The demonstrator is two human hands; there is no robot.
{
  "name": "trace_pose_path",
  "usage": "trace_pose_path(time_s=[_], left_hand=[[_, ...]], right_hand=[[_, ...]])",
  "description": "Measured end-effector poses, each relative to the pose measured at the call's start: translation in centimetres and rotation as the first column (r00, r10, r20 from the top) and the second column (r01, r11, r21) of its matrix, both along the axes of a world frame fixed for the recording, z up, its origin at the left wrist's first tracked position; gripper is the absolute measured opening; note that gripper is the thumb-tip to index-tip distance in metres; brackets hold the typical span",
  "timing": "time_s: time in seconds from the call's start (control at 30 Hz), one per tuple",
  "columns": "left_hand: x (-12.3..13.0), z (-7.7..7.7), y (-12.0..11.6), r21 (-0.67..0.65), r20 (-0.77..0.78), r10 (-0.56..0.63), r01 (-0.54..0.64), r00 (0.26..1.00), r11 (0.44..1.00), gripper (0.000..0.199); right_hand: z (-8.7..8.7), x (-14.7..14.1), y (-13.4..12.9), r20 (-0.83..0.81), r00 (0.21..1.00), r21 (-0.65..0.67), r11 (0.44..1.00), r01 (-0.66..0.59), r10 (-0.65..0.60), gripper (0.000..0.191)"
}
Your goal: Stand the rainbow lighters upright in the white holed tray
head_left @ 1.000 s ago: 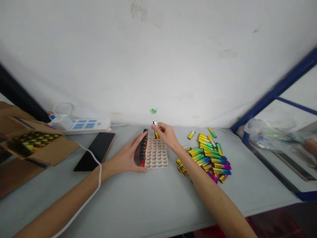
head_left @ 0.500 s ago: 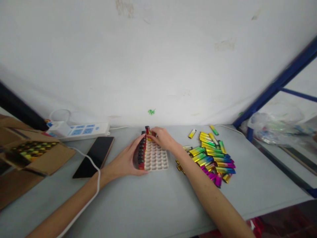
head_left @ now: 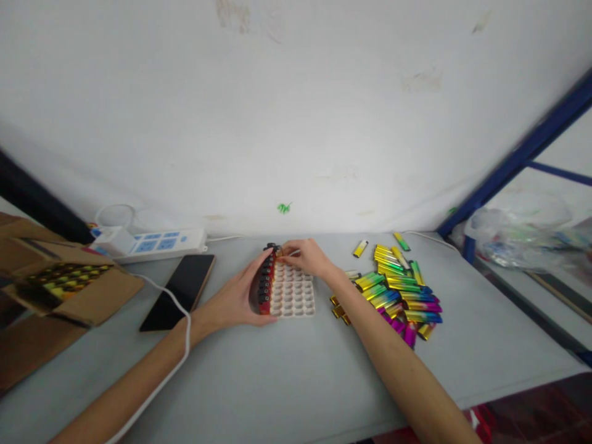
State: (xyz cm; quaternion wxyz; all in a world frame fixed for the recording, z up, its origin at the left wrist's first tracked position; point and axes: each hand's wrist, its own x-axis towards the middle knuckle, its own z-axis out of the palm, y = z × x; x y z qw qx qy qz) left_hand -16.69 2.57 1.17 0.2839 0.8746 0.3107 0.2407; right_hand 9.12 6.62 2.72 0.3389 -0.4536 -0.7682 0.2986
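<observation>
Nearest, a white cable [head_left: 160,379] loops over the left forearm above the grey table [head_left: 259,385]. To the left an open cardboard box [head_left: 104,301] holds packed rows of small pieces [head_left: 76,276] in yellow, green and black, too blurred to identify.

To the right, a loose pile of lighters [head_left: 395,293] lies flat on the table, their metallic skins running from gold to green, blue and magenta. They look light and stiff, the shiny casings probably slippery against one another; a pinch across the flat sides, just below the top, should keep one upright without pressing its working end.

Between box and pile, the left hand [head_left: 235,296] is spread in a wide C, thumb at the near end and fingertips at the far end of a row of red, black-topped lighters [head_left: 265,280]. How hard it presses cannot be told. The row stands upright along the left side of a white tray [head_left: 293,315]; whether it sits in the cells is hidden. Rounded pale cells show to its right. A dark phone [head_left: 182,287] lies beyond the left wrist.

At the tray's far left corner, the right hand [head_left: 306,254] has its fingertips pressed together around what seems to be a lighter top [head_left: 278,250], mostly covered. Farther back rests a white power strip [head_left: 194,240], against the wall [head_left: 324,135].
</observation>
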Motion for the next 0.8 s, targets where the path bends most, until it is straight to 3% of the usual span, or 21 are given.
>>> trace_pose_path(time_s=[0.13, 0.53, 0.8], left_hand=[[0.0, 0.2, -0.1, -0.002, -0.006, 0.004, -0.004, 1.000, 1.000, 0.138], [-0.6, -0.1, 1.0, -0.035, 0.037, -0.058, 0.060, 0.998, 0.998, 0.158], [-1.5, 1.3, 0.6, -0.122, 0.000, 0.002, -0.002, 1.000, 0.993, 0.143]], right_hand=[[0.2, 0.0, 0.1, 0.119, 0.991, 0.033, 0.998, 0.052, -0.056, 0.009], [-0.3, -0.9, -0.8, 0.080, 0.985, -0.012, 0.988, 0.153, -0.152, 0.005], [0.1, -0.9, -1.0, 0.115, 0.975, -0.041, 0.980, 0.194, -0.188, 0.004]])
